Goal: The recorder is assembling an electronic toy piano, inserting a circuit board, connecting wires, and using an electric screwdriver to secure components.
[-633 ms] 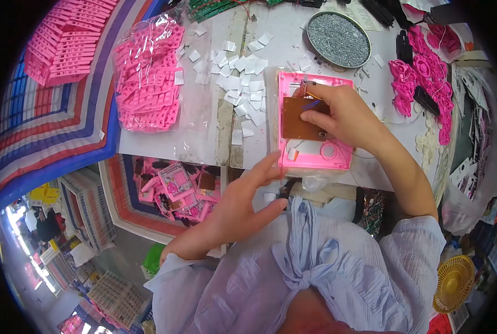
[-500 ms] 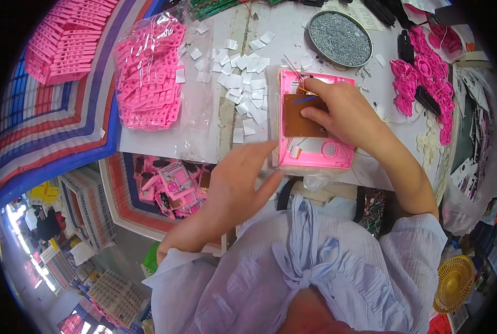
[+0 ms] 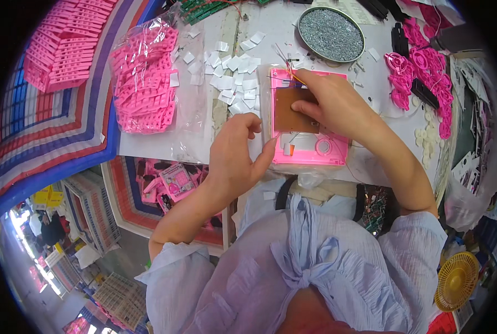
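Observation:
A flat pink plastic casing point(image 3: 309, 159) lies in front of me on the table. Over its upper part sits a brown circuit board point(image 3: 287, 118), with thin wires coming off its top edge. My right hand point(image 3: 340, 106) grips that board, thumb on its face and fingers at the far edge, partly hidden. Just left of the casing hovers my left hand point(image 3: 238, 149), its thumb held apart from the loosely bent fingers and nothing visible between them. A small white piece with an orange mark point(image 3: 288, 149) shows in the casing below the board.
White paper squares point(image 3: 240, 83) lie scattered left of the casing, beside a clear bag of pink parts point(image 3: 145, 83). A round tin of screws point(image 3: 332, 34) stands at the back. Pink speaker-like parts point(image 3: 426, 72) lie at right. A crate point(image 3: 127, 192) of pink pieces is lower left.
My left hand has risen slightly, its fingers bending inward. The right hand still holds the brown board over the casing. The whole view has shifted a little.

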A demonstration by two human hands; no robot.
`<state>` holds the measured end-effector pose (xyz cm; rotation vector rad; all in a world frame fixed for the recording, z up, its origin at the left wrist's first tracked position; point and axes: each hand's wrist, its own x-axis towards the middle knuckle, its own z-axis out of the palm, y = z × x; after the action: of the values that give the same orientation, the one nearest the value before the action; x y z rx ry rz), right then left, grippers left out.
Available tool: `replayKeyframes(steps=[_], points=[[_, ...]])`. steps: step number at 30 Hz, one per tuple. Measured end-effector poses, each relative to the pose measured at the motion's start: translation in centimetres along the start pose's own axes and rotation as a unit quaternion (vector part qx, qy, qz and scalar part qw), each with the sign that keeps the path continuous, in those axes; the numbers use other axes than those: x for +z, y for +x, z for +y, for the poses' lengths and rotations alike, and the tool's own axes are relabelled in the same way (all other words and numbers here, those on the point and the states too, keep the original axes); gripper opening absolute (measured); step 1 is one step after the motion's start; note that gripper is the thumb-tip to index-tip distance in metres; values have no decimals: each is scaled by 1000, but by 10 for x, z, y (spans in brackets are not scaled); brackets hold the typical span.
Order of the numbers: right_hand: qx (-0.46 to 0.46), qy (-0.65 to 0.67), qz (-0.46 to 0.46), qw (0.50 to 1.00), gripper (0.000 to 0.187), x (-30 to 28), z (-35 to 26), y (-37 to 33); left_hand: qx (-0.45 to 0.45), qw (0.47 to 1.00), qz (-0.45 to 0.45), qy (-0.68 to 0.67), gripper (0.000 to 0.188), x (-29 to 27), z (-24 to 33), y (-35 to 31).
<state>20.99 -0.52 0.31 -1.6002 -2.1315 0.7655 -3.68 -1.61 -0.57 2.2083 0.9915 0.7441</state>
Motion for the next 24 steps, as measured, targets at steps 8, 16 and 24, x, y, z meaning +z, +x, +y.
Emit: replayKeyframes(steps=[8, 16, 24], points=[[57, 61, 1, 997, 42, 0, -3, -4, 21, 1000, -15, -7, 37, 2, -6, 1], [12, 53, 39, 998, 41, 3, 2, -4, 3, 999, -23, -33, 36, 3, -8, -4], [53, 66, 10, 996, 38, -4, -3, 3, 1, 998, -32, -45, 32, -2, -8, -6]])
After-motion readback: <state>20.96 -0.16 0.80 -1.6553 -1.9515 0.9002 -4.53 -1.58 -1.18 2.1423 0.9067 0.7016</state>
